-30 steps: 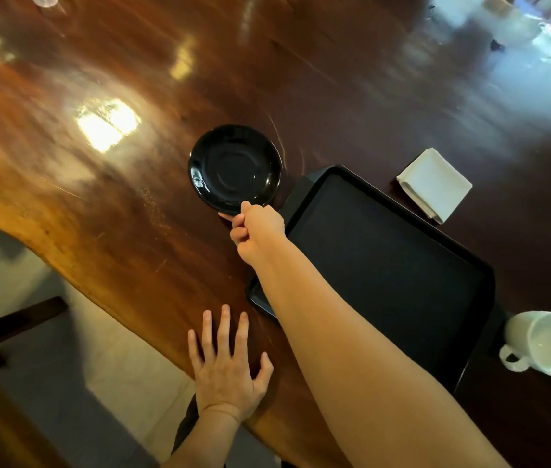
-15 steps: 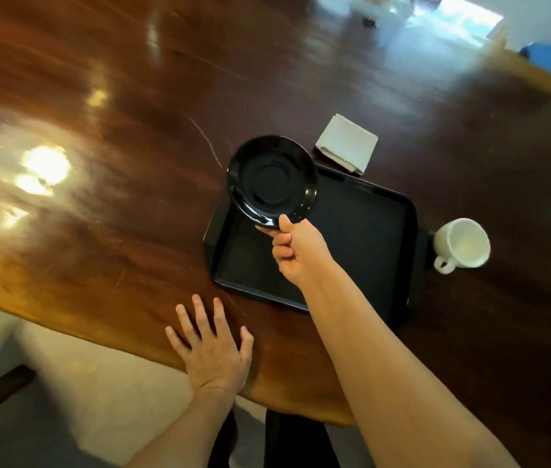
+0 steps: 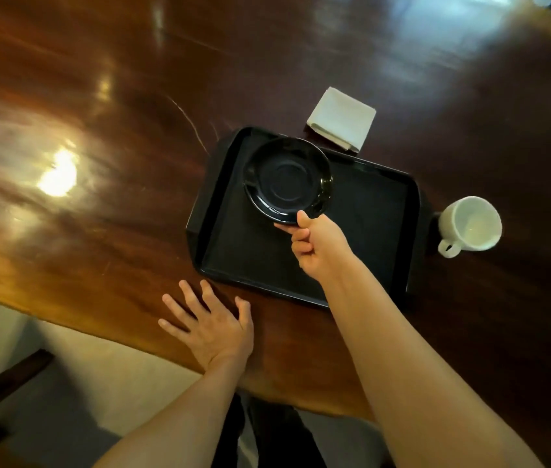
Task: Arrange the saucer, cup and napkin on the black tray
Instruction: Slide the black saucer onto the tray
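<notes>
Glossy reddish-brown wooden table (image 3: 105,106) fills most of the view; bright light reflections on its left and far-right parts. Near edge is irregular, curving. Pale floor (image 3: 75,373) shows below it at near left, with a dark wooden bar (image 3: 0,386) crossing it.

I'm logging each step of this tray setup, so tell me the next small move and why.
Probably lower the saucer flat onto the black tray and let go. The right hand pinches its near rim over the tray's far left part; the cup and napkin lie outside the tray, on the table.
</notes>
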### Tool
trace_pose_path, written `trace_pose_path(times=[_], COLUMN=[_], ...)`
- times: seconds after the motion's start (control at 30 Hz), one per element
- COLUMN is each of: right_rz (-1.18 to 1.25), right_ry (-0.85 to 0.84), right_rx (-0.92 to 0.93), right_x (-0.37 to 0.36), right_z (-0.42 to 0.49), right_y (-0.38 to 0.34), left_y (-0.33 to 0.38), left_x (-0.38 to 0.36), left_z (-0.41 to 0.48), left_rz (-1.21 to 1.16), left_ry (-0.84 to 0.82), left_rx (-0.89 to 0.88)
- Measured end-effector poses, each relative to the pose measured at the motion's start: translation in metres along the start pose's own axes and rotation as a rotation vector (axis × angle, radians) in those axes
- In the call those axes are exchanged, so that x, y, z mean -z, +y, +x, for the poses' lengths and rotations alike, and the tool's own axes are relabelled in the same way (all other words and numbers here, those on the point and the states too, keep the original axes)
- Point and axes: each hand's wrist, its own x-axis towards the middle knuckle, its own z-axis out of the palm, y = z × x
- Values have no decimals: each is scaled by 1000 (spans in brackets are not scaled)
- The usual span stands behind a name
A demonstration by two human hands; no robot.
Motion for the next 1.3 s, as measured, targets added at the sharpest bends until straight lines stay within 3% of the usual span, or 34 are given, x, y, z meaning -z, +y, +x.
trace_pose_path(times=[0.3,0.9,1.3], right_rz=[-40,-83,-332], right_ry=[-55,-8,-4], right_rx=[-61,-75,-16], right_x=[-10,-13,6], right_z=[24,42,23], right_y=[-12,-10,-18], left_y=[0,-2,-3], left_x=[-7,-9,-10], left_z=[3,2,0], left_rz=[19,17,-18], left_ry=[64,112,121], left_rx=[27,3,-18])
